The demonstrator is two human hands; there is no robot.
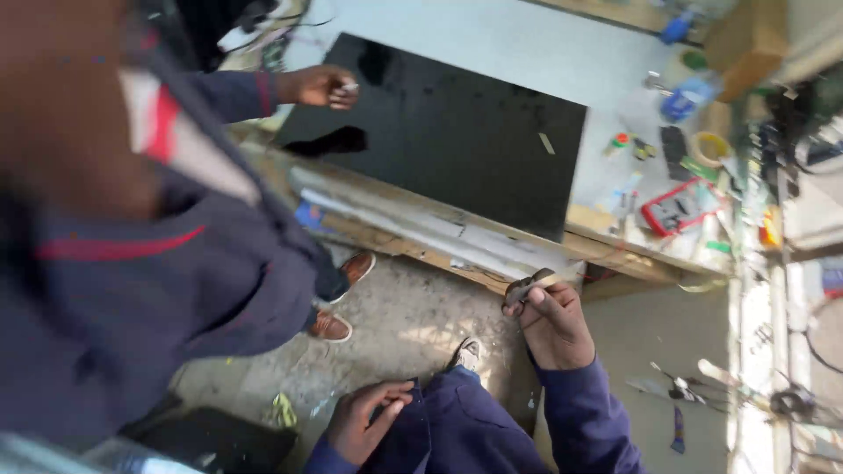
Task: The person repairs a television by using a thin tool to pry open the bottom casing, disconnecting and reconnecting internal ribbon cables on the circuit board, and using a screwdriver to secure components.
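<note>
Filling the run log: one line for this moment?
right hand: grips small tool at bench edge | left hand: on thigh | co-worker's hand: on black panel

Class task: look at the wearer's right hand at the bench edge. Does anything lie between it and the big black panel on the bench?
Yes. Long pale strips lie along the wooden bench edge, between the right hand and the black panel.

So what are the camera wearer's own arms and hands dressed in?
Both arms wear long dark navy sleeves with ribbed cuffs ending at the wrists. The left hand and right hand are bare: no gloves, and no rings or watch that I can make out.
</note>
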